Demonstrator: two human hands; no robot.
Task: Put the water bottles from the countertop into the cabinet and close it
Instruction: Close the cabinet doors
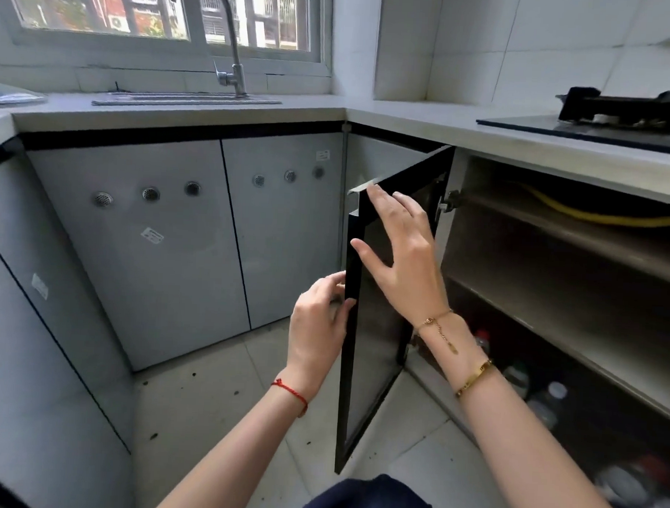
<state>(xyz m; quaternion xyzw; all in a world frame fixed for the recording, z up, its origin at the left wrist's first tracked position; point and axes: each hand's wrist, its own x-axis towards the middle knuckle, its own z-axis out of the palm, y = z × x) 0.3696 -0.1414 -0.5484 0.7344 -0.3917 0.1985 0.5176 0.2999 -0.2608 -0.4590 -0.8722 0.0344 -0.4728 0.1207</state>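
**Head view: both hands on the open door**

Head view shows my left hand (316, 330) pinching the free edge of the door (376, 332), fingers curled round it, while my right hand (402, 253) lies flat on its dark inner face, fingers straight and spread. I judge the door stiff, light and free on its hinges; the edge gives the best hold, and a flat push should swing it shut. It stands wide open, edge toward me. Bottles (546, 401) sit on the lowest shelf of the cabinet (579, 241), right of my right wrist, blurred. No bottles show on the bench (408, 117).
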